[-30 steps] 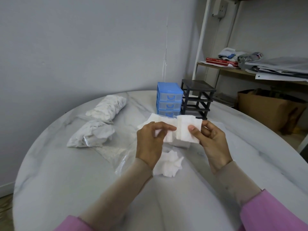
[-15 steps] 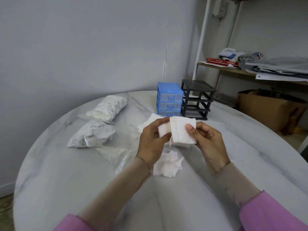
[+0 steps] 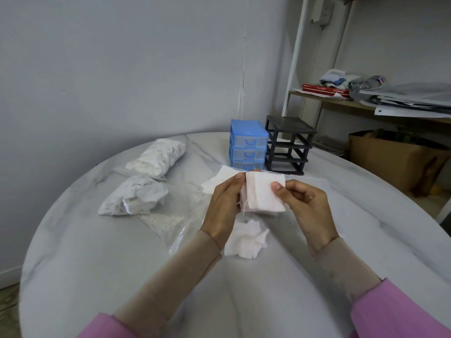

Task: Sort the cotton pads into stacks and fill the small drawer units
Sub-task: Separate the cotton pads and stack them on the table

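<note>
From the head camera, a person is sitting at a round marble table (image 3: pixel 73 252), holding a small stack of square cotton pads (image 3: pixel 264 196) upright above the table's middle. The left hand (image 3: pixel 223 208) is gripping the stack's left edge, fingers curled round it; the right hand (image 3: pixel 305 203) is pinching its right side, thumb pressing on the front pad. A crumpled clump of cotton (image 3: pixel 246 242) is lying on the table just below the hands. Two bags of cotton pads (image 3: pixel 134 196) are lying toward the table's left edge. At the far edge, a blue drawer unit (image 3: pixel 247 145) is standing with drawers shut, touching a black drawer frame (image 3: pixel 288 145) with no drawers in it. The pads are likely to fan apart and spill if either grip loosens, since only their edges are being held.
</note>
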Demonstrator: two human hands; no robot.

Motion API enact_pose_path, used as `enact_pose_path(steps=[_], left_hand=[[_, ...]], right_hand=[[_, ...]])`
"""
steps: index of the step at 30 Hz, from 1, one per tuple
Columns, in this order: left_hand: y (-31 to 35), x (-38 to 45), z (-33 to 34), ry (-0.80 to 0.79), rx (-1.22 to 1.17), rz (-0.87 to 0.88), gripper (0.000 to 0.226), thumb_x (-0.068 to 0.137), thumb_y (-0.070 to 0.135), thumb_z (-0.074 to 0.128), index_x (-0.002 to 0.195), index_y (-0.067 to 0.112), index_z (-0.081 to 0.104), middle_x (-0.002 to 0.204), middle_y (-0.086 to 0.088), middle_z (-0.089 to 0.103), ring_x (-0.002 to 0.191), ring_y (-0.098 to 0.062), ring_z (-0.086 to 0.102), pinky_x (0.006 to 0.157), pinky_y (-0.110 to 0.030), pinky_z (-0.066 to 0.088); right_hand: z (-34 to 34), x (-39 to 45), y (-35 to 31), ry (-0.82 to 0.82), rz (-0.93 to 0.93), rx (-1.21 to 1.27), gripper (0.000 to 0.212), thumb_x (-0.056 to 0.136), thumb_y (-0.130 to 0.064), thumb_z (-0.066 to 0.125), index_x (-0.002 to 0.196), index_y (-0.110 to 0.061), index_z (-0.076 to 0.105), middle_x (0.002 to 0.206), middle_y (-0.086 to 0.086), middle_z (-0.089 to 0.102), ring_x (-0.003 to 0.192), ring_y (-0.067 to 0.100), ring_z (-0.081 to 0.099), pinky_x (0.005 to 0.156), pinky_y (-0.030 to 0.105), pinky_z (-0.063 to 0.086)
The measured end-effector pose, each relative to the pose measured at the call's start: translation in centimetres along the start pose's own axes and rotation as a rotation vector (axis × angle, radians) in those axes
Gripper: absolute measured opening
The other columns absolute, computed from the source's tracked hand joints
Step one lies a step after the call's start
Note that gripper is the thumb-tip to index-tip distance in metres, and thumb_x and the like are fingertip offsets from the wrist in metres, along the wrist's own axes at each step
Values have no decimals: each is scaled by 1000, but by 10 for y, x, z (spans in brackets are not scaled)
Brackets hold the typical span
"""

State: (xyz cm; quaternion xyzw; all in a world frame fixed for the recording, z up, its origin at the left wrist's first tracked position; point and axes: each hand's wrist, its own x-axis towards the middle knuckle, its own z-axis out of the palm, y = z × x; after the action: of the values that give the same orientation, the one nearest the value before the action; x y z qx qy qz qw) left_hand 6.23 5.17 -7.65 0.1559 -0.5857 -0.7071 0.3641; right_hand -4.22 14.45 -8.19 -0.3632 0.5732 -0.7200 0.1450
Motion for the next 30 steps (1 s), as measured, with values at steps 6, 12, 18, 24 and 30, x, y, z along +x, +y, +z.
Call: enact_pose_path(steps=[6,12,18,24,30], left_hand=[[-3,-3,1,-8,13,30,25,97,20,43,102,17,68,107,-6,68,102,-20,63,81,-27,51],[-5,-3,1,-36,86,129,26,98,13,43,97,24,66,99,2,68,98,-16,62,84,-27,51],[-10,-2,0,-23,175,193,26,98,13,41,100,24,65,101,3,68,99,-12,62,87,-31,51],[-11,-1,-2,2,204,225,26,98,10,41,108,19,63,109,-1,66,104,-14,61,90,-29,49],[-9,-3,-3,35,154,196,26,97,9,43,113,19,60,104,-7,66,88,-10,60,73,-17,48]], right_hand=[[2,-1,-1,-5,-8,-36,16,71,-22,69,74,-7,70,75,2,69,74,14,60,67,18,49],[1,-2,-1,15,-44,-141,24,67,-35,69,72,-12,69,78,10,68,75,20,57,74,35,47],[0,-1,0,23,-45,-205,18,72,-32,71,74,-14,68,82,6,66,74,19,55,68,29,45],[-2,-1,1,6,-19,-148,13,84,-19,66,73,-13,64,77,3,61,74,16,51,71,26,42],[-1,-1,-1,35,7,-90,14,88,-15,60,76,-11,62,80,5,59,77,12,52,73,25,42]])
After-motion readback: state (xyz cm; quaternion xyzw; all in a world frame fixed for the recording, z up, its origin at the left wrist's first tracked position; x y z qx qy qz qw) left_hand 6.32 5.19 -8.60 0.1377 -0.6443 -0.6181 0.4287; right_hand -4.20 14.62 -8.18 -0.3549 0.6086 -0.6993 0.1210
